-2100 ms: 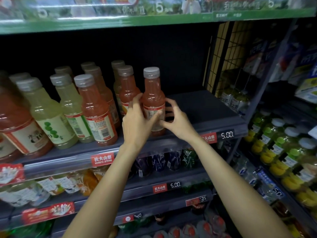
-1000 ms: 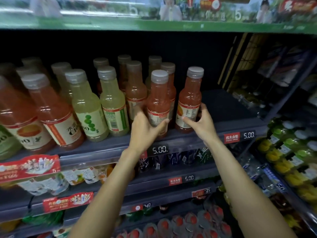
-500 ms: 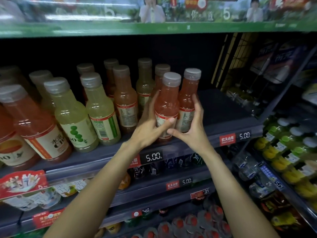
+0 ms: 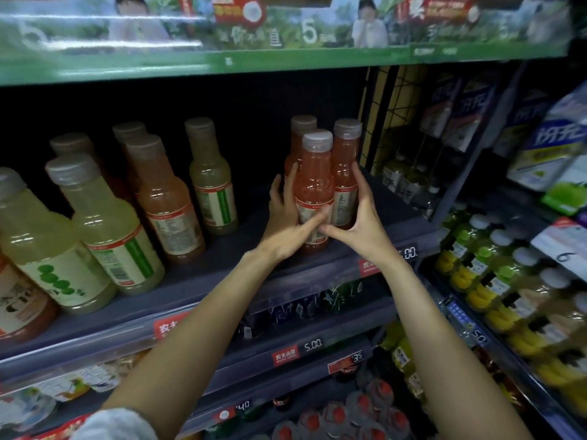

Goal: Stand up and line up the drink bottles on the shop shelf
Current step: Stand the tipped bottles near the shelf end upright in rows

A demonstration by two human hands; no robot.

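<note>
Three pink-orange drink bottles with grey caps stand bunched together on the dark shelf (image 4: 222,265). The front pink bottle (image 4: 314,182) is cupped between both hands. My left hand (image 4: 287,223) wraps its left side, and my right hand (image 4: 359,223) wraps the right side of the right pink bottle (image 4: 344,166). A third pink bottle (image 4: 300,134) stands behind them, mostly hidden. Further left stand a pale yellow bottle (image 4: 211,185) and an orange bottle (image 4: 165,204), all upright.
More pale yellow bottles (image 4: 104,230) crowd the shelf's left end. A gap of bare shelf lies between them and the held group. A wire grid divider (image 4: 390,122) bounds the shelf on the right. Lower shelves hold other drinks; green-yellow bottles (image 4: 495,258) fill the right rack.
Both hands have slid the pink bottles to the right, away from the other bottles, leaving a gap. The pink bottles now stand tightly bunched near the wire divider.
</note>
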